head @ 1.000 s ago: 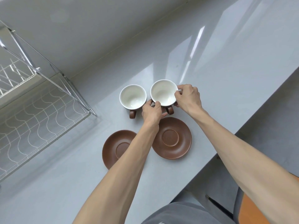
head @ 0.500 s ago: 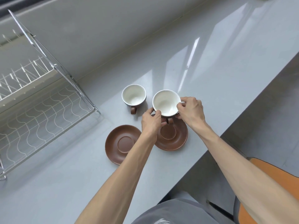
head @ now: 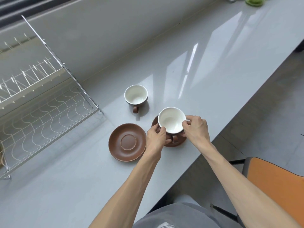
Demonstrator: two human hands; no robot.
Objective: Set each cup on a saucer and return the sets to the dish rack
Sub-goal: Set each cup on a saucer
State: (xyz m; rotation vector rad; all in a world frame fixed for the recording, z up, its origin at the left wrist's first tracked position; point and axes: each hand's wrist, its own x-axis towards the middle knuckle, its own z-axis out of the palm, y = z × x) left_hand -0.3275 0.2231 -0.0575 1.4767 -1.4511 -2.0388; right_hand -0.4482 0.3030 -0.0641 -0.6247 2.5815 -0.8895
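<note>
– How many cups are you counting on the counter?
– Two: one cup [head: 136, 94] standing alone, another cup [head: 171, 120] over a saucer.
– And saucers?
– Two brown ones: a bare saucer [head: 127, 142] and a half-hidden saucer [head: 178, 143].
– Hands?
– Two showing, the left hand [head: 156, 137] and right hand [head: 196, 128]. I'm also seeing one wire dish rack [head: 41, 102] and one orange chair [head: 276, 176].

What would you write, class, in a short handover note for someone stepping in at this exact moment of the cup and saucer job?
Left hand and right hand: both grip the near cup by its sides, over the right saucer; whether it is fully seated cannot be told.
Far cup: on the counter, no saucer under it.
Left saucer: bare, on the counter.
Dish rack: to the left, no set in it.
Done: first cup brought to its saucer.
Left: pair the far cup with the left saucer, then move both sets to the rack.
</note>
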